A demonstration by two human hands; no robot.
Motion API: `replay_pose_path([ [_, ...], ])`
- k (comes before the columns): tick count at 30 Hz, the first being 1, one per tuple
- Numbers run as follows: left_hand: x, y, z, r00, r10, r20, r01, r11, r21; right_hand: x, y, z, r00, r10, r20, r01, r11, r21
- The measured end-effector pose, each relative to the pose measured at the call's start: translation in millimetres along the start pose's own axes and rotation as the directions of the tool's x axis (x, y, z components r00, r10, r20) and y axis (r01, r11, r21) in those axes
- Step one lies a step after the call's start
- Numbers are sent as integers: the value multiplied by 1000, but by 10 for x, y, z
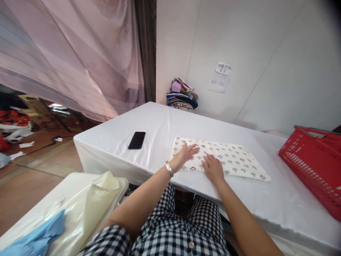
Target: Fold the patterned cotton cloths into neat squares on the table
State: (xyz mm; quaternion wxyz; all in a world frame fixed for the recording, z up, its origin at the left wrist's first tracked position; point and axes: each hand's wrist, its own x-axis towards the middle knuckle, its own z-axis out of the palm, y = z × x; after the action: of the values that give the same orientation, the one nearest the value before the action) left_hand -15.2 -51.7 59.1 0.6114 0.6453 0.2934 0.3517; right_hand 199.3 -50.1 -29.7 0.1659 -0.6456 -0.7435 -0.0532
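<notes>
A folded cream cloth [237, 161] printed with grey mushroom shapes and a few coloured motifs lies flat on the white-covered table [160, 122]. Over its left part is my left hand [184, 155], fingers stretched out and apart, with a silver bracelet on the wrist; whether it touches the cloth I cannot tell. My right hand [213, 168] rests palm down near the middle of the cloth's front edge, fingers extended. Neither hand grips anything.
A black phone [136, 140] lies to the left. At the right stands a red plastic basket [314, 160]. Folded clothes [182, 96] are stacked by the wall. Near my left side, a white surface [66, 183] bears a plastic bag [87, 209] and blue fabric [39, 234].
</notes>
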Motion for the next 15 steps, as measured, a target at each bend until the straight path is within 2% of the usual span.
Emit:
replay_pose_path([
  [1, 73, -128, -55, 993, -24, -111, 55, 956, 288, 1, -3, -5, 1000, 5, -1, -5, 1000, 2],
  [2, 137, -257, -103, 977, -21, -212, 134, 836, 533, 2, -7, -10, 1000, 8, -1, -8, 1000, 0],
  [3, 188, -378, -143, 964, -9, -267, 200, 686, 699, 1, -12, -13, 1000, 10, -4, -10, 1000, -4],
  [5, 250, -569, -196, 954, -23, -298, 278, 435, 857, 0, -21, -19, 1000, 9, -8, -10, 1000, -13],
  [6, 263, -633, -209, 955, -44, -295, 290, 356, 888, -2, -25, -21, 1000, 7, -10, -7, 1000, -17],
  [9, 259, -702, -221, 954, -76, -289, 299, 251, 921, -4, -33, -26, 1000, -3, -20, 3, 1000, -22],
  [15, 192, -648, -237, 947, -99, -305, 319, 219, 922, -2, -21, -28, 1000, 5, -14, -5, 1000, -4],
])
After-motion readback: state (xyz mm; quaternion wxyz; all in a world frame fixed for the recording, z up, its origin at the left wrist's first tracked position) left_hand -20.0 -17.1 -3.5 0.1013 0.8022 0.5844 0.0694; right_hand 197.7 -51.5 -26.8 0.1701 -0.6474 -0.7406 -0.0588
